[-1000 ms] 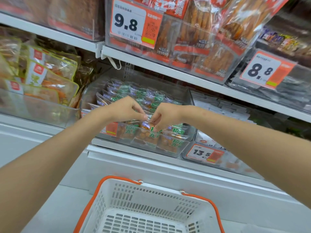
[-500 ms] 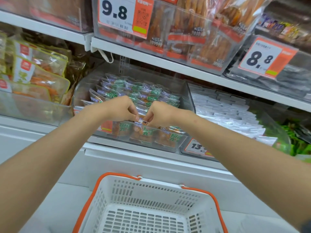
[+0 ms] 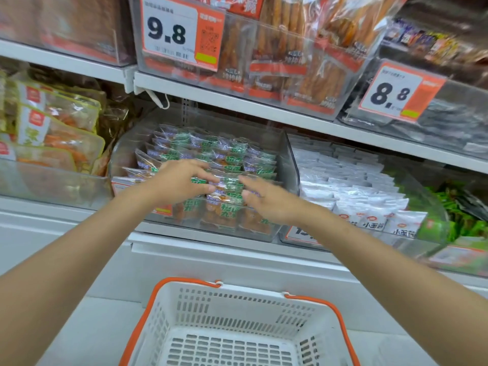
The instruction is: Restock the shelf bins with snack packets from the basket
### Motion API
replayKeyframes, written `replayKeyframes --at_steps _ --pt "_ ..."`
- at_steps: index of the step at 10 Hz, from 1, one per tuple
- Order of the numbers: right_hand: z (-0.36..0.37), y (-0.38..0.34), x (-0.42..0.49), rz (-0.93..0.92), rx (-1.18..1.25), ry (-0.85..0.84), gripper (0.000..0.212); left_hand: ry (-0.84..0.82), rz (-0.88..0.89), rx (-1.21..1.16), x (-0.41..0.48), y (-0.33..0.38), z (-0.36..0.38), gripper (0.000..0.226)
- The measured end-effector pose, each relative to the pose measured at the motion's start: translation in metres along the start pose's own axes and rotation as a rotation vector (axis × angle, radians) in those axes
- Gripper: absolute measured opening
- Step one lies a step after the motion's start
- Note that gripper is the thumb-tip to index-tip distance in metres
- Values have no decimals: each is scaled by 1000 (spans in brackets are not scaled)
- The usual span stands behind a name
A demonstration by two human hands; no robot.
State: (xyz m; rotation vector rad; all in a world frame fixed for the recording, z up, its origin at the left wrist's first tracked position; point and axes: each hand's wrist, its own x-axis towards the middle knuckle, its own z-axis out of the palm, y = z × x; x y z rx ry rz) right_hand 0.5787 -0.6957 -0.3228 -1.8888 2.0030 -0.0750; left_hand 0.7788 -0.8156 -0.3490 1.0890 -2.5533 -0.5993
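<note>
Green-labelled snack packets [image 3: 229, 154] stacked in rows inside clear shelf bin [image 3: 290, 159]. Over front rows, left hand [image 3: 182, 180] and right hand [image 3: 266, 203] released, fingers spread, grasping nothing. White packets [image 3: 343, 175] at three o'clock; orange-rimmed white basket [image 3: 237, 305] at six o'clock.

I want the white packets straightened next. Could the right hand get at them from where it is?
Probably yes. The right hand is open and holds nothing, just beside the white packets; they lie uncovered from above, with only a clear bin wall between.

Both arms outstretched — left hand [image 3: 179, 180], right hand [image 3: 269, 202] spread.
</note>
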Motion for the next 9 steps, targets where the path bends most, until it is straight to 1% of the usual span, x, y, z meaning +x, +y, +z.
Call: replayKeyframes --at_steps 1,2,3,4,5,6,7,8,9 --pt "9 -3 10 26 -10 -136 54 -29 30 77 3 -5 6 31" --pt "8 -1 17 77 -9 -154 55 -47 26 113 4 -6 8 36" --pt "9 1 12 52 39 -101 55 15 31 42 -1 -3 7 36" --pt "17 0 -1 -1 48 98 55 136 8 -76 -12 8 7 38" --pt "29 -2 -12 -48 5 352 51 320 11 -96 -26 28 12 28" --pt "40 -7 -22 -137 44 614 39 468 -30 -126 -38 48 21 5" --pt "47 -9 -36 -130 140 751 21 438 -146 -264 -48 56 32 18" --pt "62 -11 -51 -90 199 656 15 268 -191 -279 -64 59 48 19" --pt "83 -6 -65 -27 245 574 18 81 -215 -278 -82 70 69 16"
